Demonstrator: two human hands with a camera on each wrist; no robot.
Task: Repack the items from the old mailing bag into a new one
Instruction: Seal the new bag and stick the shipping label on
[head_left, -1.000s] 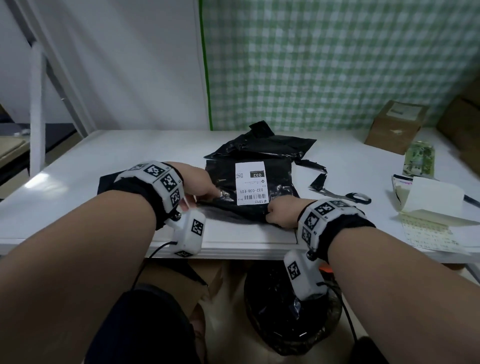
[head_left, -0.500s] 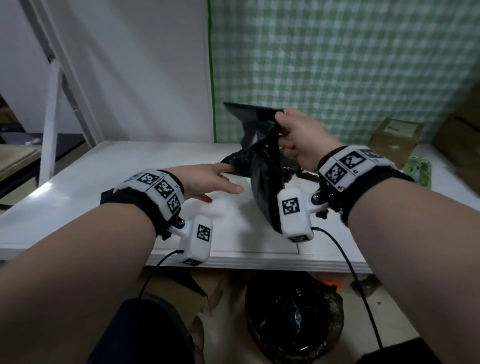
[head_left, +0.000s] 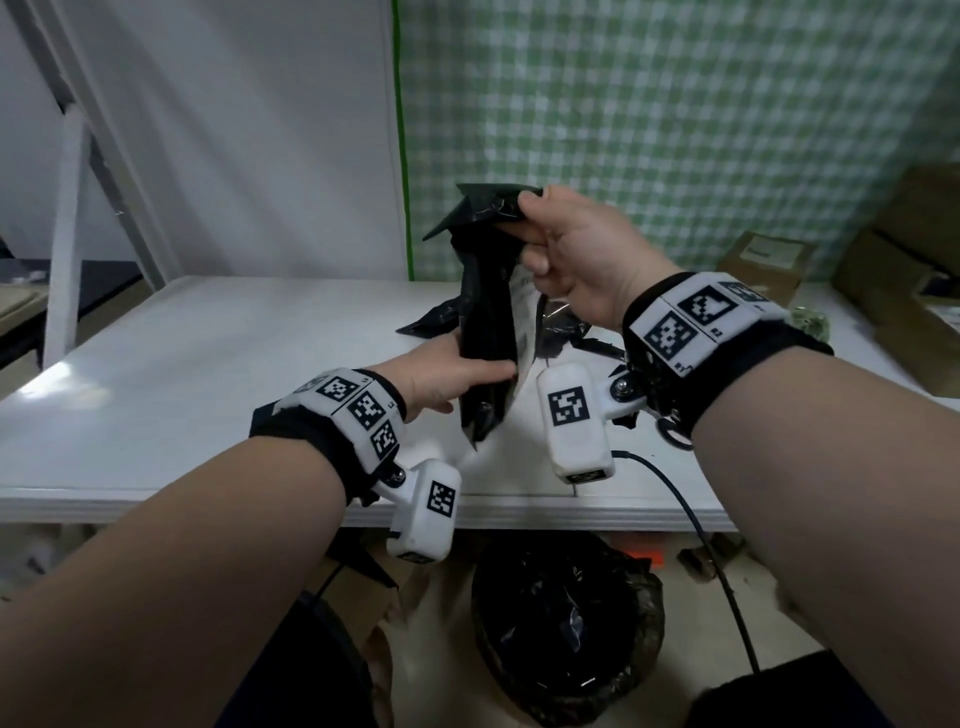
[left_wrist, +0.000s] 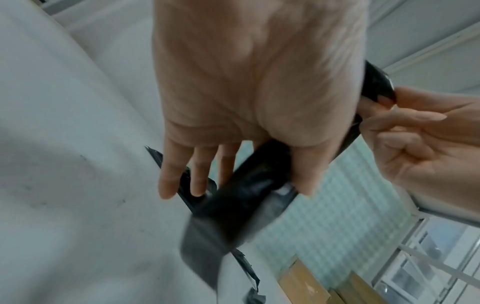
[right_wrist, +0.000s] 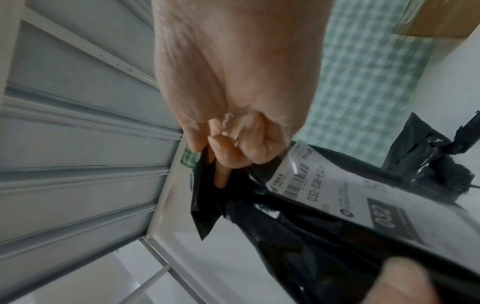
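Observation:
A black mailing bag (head_left: 488, 332) with a white shipping label (right_wrist: 363, 197) hangs upright above the white table (head_left: 208, 364). My right hand (head_left: 540, 234) pinches its crumpled top edge, fingers curled. My left hand (head_left: 457, 371) grips the bag's lower part, thumb across the near face and fingers behind it, as the left wrist view shows on the bag (left_wrist: 246, 195). A second black bag (right_wrist: 428, 160) lies crumpled on the table behind the held one, partly hidden in the head view.
Cardboard boxes (head_left: 769, 270) stand at the table's back right, against a green checked cloth. Below the table's front edge (head_left: 519, 517) sits a bin lined with black plastic (head_left: 566, 623). A white frame stands at the left.
The labelled bag lay flat on the table a second ago. My right hand has lifted it upright by its top, and my left hand has now taken hold of its lower part.

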